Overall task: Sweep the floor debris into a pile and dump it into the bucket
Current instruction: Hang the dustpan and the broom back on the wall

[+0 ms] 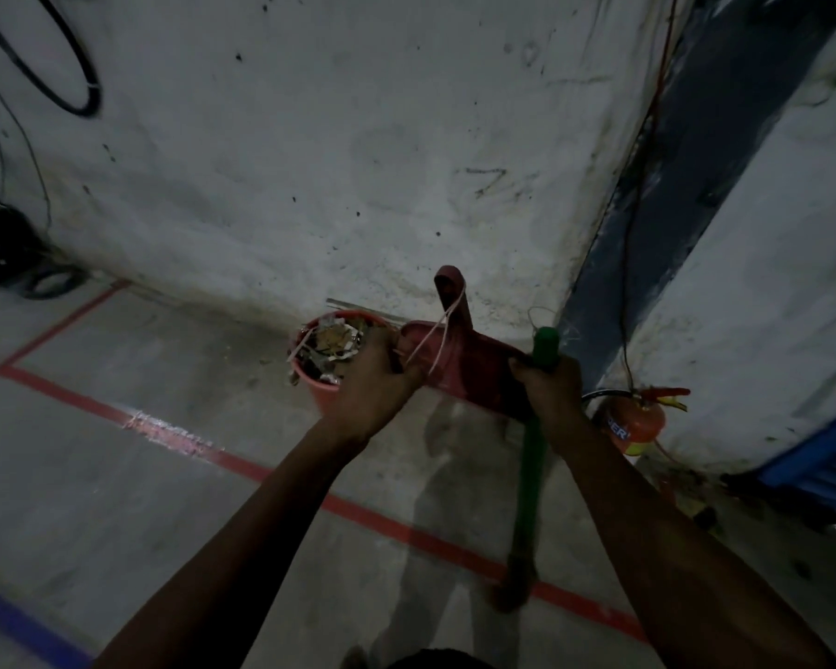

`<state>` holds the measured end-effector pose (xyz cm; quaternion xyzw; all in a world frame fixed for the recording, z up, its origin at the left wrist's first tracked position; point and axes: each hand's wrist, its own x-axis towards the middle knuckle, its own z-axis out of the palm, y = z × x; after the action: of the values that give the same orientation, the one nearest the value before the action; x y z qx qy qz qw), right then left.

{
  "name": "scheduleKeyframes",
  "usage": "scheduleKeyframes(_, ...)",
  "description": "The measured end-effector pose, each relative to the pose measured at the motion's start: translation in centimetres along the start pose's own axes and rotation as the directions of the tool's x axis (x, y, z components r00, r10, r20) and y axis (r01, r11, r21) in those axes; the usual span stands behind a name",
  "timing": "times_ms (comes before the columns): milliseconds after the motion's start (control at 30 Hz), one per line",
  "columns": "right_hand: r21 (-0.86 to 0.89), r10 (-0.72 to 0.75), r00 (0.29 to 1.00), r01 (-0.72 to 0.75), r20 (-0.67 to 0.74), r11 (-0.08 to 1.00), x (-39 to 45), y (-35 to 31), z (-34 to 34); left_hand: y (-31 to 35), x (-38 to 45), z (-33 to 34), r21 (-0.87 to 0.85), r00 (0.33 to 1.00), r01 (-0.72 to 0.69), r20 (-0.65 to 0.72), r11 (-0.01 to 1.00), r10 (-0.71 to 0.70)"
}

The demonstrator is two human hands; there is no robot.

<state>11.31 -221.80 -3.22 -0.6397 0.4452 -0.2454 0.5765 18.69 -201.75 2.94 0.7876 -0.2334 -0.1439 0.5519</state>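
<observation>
Both hands are raised in front of the person in a dim, concrete-floored corner. Left hand (375,383) grips one end of a dark red dustpan (459,364), fingers curled over its edge, right above the rim of a small red bucket (319,388). Right hand (549,391) holds the dustpan's other end and, in the same grasp, the green handle of a broom (534,456), which hangs down towards the floor (117,475). A pale string is looped round the dustpan's upright handle.

The bucket stands on the floor close to the foot of the white wall (358,161), near the room's corner, and is heaped with scraps of debris (331,345) up to its rim. A few crumbs lie on the floor just beside it.

Dumping looks to be the step in hand, and likely near its end. Done well, the dustpan's lip should sit low over the bucket mouth and tip slowly, since the bucket is already full and more could spill over. Freeing the broom from the right hand would probably give steadier control.

A red fire extinguisher (635,422) stands by the right-hand wall; red tape lines cross the floor.
</observation>
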Motion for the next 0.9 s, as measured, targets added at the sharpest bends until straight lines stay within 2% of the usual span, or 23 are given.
scheduleKeyframes(100, -0.009, 0.033, 0.999, -0.033, -0.041, 0.999, 0.1, 0.0, 0.6, 0.5, 0.3, -1.0, 0.198, 0.979, -0.201, 0.021, 0.959, 0.201)
scheduleKeyframes(133, -0.01, 0.04, 0.998, -0.041, -0.054, 0.999, 0.1, 0.0, 0.8, 0.7, 0.4, -1.4, 0.317, 0.957, -0.286, 0.044, 0.904, 0.287)
scheduleKeyframes(200, 0.001, 0.053, 0.997, -0.053, -0.061, 0.999, 0.0, -0.1, 1.3, 1.2, 0.6, -2.1, 0.574, 0.89, -0.401, 0.06, 0.714, 0.452)
scheduleKeyframes(267, 0.017, 0.065, 0.996, -0.064, -0.058, 0.998, -0.4, -0.2, 1.7, 2.2, 0.9, -2.8, 0.704, 0.835, -0.417, 0.046, 0.576, 0.548)
scheduleKeyframes(367, 0.047, 0.082, 0.996, -0.08, -0.045, 0.996, -1.0, -0.3, 2.3, 3.4, 1.9, -3.4, 0.791, 0.766, -0.41, 0.029, 0.454, 0.642)
scheduleKeyframes(433, 0.049, 0.083, 0.996, -0.081, -0.044, 0.996, -1.2, -0.2, 2.6, 4.5, 2.6, -3.6, 0.809, 0.726, -0.409, 0.008, 0.422, 0.687)
scheduleKeyframes(467, 0.043, 0.082, 0.995, -0.08, -0.049, 0.996, -1.2, -0.1, 2.6, 5.3, 2.8, -3.7, 0.795, 0.732, -0.408, -0.01, 0.449, 0.682)
scheduleKeyframes(533, 0.05, 0.088, 0.995, -0.085, -0.051, 0.995, -1.3, 0.1, 2.5, 7.2, 3.4, -3.7, 0.729, 0.791, -0.387, -0.052, 0.565, 0.61)
scheduleKeyframes(633, 0.063, 0.111, 0.993, -0.109, -0.038, 0.992, -1.4, 0.4, 2.0, 10.0, 4.6, -3.3, 0.536, 0.836, -0.419, -0.088, 0.733, 0.542)
scheduleKeyframes(700, 0.047, 0.114, 0.993, -0.113, -0.031, 0.992, -1.3, 0.7, 1.4, 12.2, 5.1, -2.8, 0.274, 0.875, -0.435, -0.094, 0.858, 0.474)
scheduleKeyframes(733, 0.04, 0.112, 0.993, -0.111, -0.033, 0.993, -1.2, 0.8, 1.0, 13.2, 5.4, -2.4, 0.094, 0.91, -0.398, -0.086, 0.913, 0.405)
scheduleKeyframes(800, 0.047, 0.111, 0.993, -0.109, -0.034, 0.993, -1.1, 0.9, 0.1, 14.7, 5.9, -1.7, -0.239, 0.974, -0.223, -0.021, 0.945, 0.225)
scheduleKeyframes(867, 0.052, 0.115, 0.993, -0.114, -0.027, 0.992, -1.0, 0.7, -1.0, 15.6, 6.5, -0.7, -0.425, 0.993, -0.053, 0.077, 0.904, 0.094)
scheduleKeyframes(900, 0.056, 0.116, 0.993, -0.115, -0.016, 0.992, -0.8, 0.7, -1.6, 15.8, 6.9, -0.2, -0.479, 0.991, -0.014, 0.11, 0.878, 0.076)
